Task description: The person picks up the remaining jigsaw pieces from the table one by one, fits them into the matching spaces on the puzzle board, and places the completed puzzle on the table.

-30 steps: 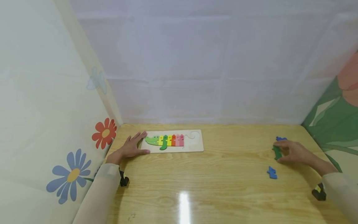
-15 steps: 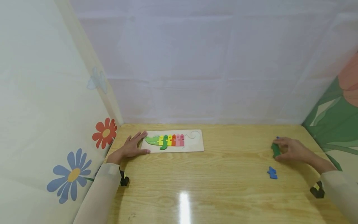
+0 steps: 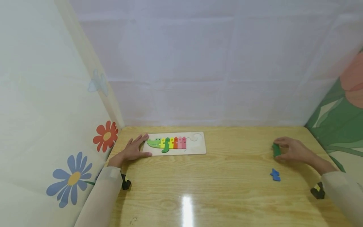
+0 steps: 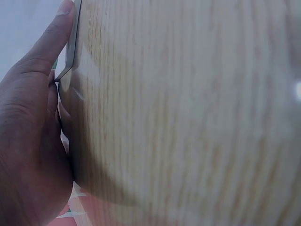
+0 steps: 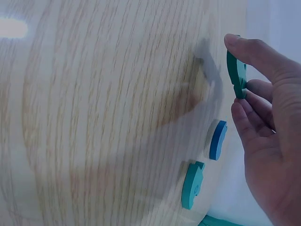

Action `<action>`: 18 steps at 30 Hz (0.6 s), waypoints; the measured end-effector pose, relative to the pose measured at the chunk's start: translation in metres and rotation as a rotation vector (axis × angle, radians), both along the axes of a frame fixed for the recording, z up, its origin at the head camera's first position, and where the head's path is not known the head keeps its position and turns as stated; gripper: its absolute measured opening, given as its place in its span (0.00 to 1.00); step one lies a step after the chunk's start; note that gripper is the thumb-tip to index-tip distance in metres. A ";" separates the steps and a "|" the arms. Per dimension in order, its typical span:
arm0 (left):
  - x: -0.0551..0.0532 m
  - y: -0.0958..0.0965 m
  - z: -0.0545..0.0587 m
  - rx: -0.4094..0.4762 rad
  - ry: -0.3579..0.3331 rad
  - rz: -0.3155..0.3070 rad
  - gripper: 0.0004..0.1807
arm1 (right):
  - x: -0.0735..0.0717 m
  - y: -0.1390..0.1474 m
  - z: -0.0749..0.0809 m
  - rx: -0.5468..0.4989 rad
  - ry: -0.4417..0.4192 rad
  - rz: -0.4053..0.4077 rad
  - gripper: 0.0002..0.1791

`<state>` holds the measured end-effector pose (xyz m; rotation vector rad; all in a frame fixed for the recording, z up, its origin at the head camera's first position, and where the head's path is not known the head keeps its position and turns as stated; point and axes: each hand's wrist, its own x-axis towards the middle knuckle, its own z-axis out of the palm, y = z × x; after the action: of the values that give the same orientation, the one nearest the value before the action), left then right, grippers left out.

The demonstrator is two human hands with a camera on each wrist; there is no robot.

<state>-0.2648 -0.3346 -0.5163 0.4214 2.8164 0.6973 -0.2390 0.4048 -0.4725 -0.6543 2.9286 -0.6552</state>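
Note:
At the left end of a crocodile puzzle board, my left hand rests with fingers spread, forefinger at the back corner and thumb at the front edge. Colored pieces fill the crocodile's head and body on the board; a drawn outline curls at the tail end. Over on the right, my right hand pinches a green puzzle piece between thumb and fingertips. The right wrist view shows this green piece raised above the tabletop. A blue puzzle piece lies just in front of that hand.
Beneath the right hand, the right wrist view shows a blue piece and a teal piece lying on the wooden table. A pale cloth wall rises along the back, with flower-printed walls at both sides.
My right hand has closed on the green piece, lifted it and shifted slightly left. The dark blue piece behind that hand has become hidden. My left hand and the board keep their place.

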 end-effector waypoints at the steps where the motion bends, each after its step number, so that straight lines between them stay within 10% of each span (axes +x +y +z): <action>1: 0.000 0.000 -0.001 -0.004 0.000 0.003 0.65 | 0.000 -0.001 0.000 -0.002 -0.002 -0.004 0.45; 18: -0.003 -0.002 -0.001 -0.001 -0.021 0.004 0.65 | -0.006 -0.022 0.004 0.014 0.044 0.046 0.45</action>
<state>-0.2676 -0.3367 -0.5170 0.4057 2.7987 0.6970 -0.2452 0.3833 -0.4687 -0.7416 2.9450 -0.6236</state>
